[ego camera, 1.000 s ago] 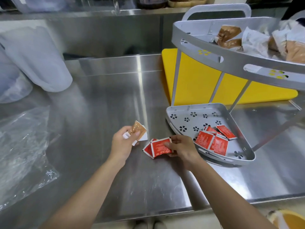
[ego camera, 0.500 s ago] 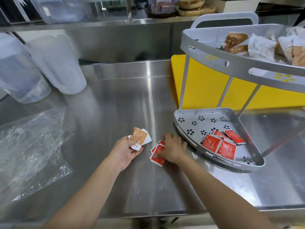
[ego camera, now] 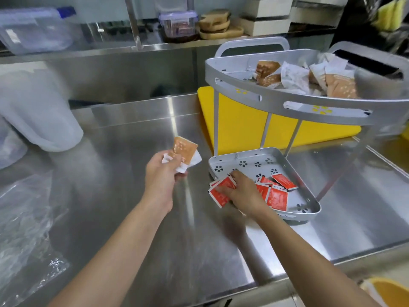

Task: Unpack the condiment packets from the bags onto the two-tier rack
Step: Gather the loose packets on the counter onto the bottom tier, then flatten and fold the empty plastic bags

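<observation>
A grey two-tier rack stands on the steel counter at the right. Its lower tray [ego camera: 243, 161] holds several red packets [ego camera: 280, 194]. Its upper tray [ego camera: 265, 103] holds brown and white packets [ego camera: 294, 77]. My right hand [ego camera: 242, 192] is shut on a few red packets [ego camera: 221, 191] at the lower tray's left rim. My left hand [ego camera: 162, 173] is raised above the counter, shut on brown and white packets [ego camera: 184, 151]. An emptied clear plastic bag [ego camera: 24, 231] lies at the left.
A yellow cutting board [ego camera: 239, 125] lies behind the rack. Translucent containers [ego camera: 37, 111] stand at the back left. A shelf [ego camera: 110, 48] behind carries boxes and wooden boards. The counter's front edge [ego camera: 243, 291] runs close to me.
My right hand gathered red packets off the counter and carried them right to the lower tray's rim. My left hand rose and moved right with its brown and white packets.
</observation>
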